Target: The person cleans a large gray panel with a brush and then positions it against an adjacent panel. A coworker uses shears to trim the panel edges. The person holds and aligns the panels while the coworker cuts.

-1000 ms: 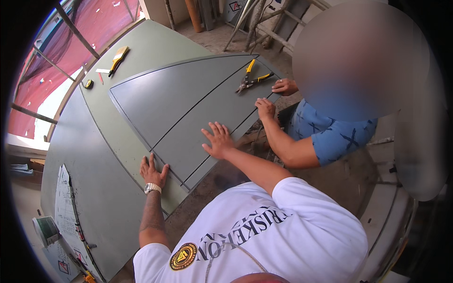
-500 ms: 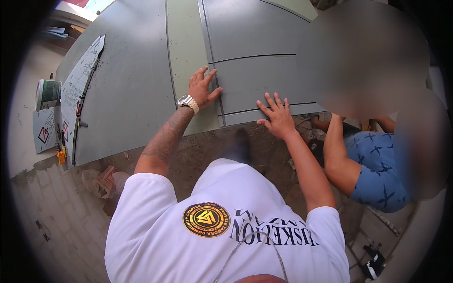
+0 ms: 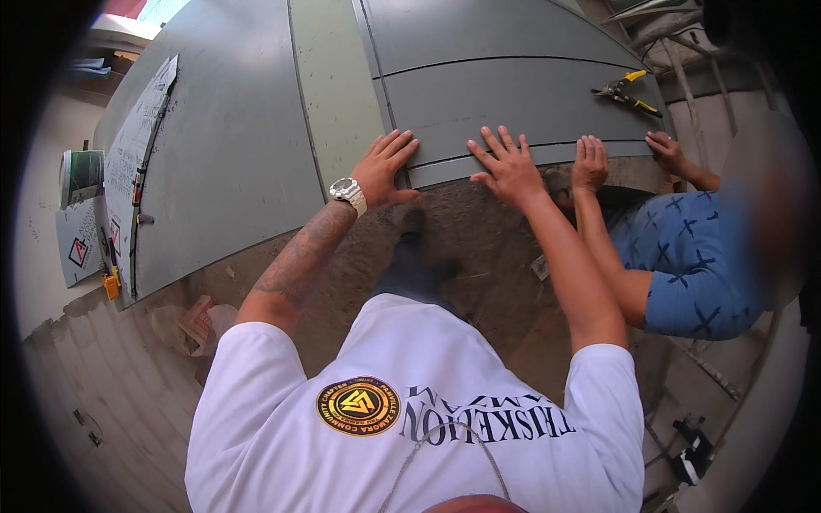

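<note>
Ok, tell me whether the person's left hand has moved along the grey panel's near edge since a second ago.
Cannot tell for sure: the camera swung. The left hand stays flat at the grey panel near edge, beside the pale green strip as before.

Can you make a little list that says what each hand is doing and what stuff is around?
left hand: flat on the near edge of the grey panel, fingers spread, holding nothing
right hand: flat on the same edge, fingers spread, holding nothing
wrist: watch on the left one
co-worker's hands: also pressing on the panel's edge, to the right
tool: yellow-handled snips lying on the panel, far right
under the panel: bigger grey sheet
ground: brown dirt
</note>
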Tool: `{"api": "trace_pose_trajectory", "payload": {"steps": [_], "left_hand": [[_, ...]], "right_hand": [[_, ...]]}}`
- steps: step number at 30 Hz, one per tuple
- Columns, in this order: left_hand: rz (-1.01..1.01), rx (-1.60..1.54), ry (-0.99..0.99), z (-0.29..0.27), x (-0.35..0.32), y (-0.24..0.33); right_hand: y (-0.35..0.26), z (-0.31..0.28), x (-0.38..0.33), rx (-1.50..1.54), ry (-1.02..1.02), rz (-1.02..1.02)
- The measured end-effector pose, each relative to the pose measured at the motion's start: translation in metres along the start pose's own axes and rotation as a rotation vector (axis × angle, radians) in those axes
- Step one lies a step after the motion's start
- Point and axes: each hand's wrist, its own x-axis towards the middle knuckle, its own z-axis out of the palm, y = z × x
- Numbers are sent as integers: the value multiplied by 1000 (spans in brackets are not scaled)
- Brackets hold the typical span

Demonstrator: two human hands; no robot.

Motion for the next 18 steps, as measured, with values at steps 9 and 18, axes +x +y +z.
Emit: {"api": "trace_pose_trajectory", "payload": {"steps": [9,18], "left_hand": [[105,60,48,5,5,-13],[171,203,-55,-10,15,-8]], "right_hand": [[0,-11,0,10,-40,0],[1,-20,5,29,-95,13]]}}
